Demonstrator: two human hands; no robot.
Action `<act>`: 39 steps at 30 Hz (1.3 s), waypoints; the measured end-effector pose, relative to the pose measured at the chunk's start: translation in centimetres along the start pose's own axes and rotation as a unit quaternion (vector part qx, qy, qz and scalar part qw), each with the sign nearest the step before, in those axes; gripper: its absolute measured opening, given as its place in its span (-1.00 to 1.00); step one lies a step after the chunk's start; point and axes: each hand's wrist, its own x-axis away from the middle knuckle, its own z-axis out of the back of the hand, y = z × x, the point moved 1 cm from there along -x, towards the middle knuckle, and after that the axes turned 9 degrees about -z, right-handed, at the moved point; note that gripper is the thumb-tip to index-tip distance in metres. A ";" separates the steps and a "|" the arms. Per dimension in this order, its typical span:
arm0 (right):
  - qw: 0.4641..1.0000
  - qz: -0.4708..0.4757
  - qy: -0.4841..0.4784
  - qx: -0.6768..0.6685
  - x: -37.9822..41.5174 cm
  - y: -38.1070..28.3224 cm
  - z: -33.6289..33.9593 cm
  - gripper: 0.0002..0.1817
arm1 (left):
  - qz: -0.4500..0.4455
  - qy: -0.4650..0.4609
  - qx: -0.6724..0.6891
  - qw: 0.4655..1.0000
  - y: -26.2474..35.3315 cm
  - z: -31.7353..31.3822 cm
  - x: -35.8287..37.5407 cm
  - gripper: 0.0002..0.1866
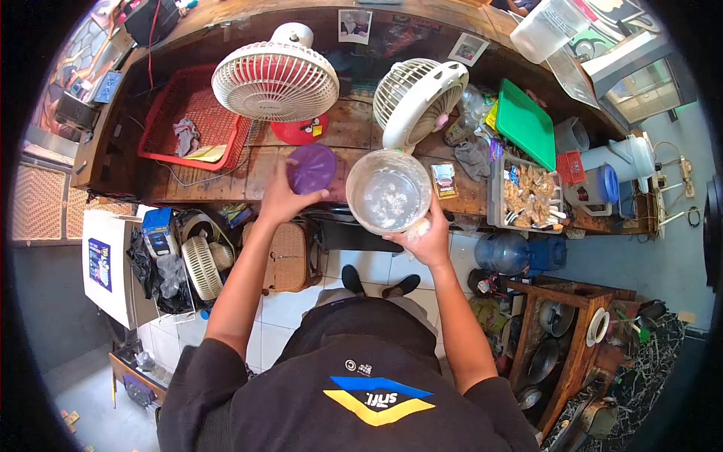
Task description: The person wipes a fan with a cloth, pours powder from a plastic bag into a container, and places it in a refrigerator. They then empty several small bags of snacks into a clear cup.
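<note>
Round plastic tub (360, 181): who's got it?

— Right hand (426, 239), gripping the lower right of its wall, over the near edge of the bench (354, 132). Whitish stuff inside, can't tell what.

Left hand (280, 197)?

— Fingers and thumb spread around the edge of what looks like a purple lid (313, 169). Can't tell if it's gripping.

Tips?

— One-sided hold, so I'd keep the tub level and thumb firm. Take the lid by its rim. Watch the tilted white fan (422, 98) just behind, seasoning packet (444, 181) beside.
</note>
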 end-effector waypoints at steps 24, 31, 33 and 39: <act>0.983 -0.127 -0.024 -0.127 -0.2 1.1 -2.5 -0.66 | 0.105 0.082 0.183 0.974 2.0 -0.7 0.3 -0.50; 0.901 -0.204 -0.064 -0.378 0.1 -0.2 -2.1 -0.70 | -0.001 0.128 -0.152 0.980 2.8 -2.4 -0.3 -0.44; 0.870 -0.208 -0.099 -0.435 0.2 -1.0 -1.8 -0.74 | -0.017 0.138 -0.083 0.987 5.6 -1.3 1.4 -0.46; 0.912 -0.153 -0.184 -0.334 0.3 -1.9 -2.3 -0.47 | -0.081 -0.001 0.220 0.972 12.0 -1.4 4.6 -0.68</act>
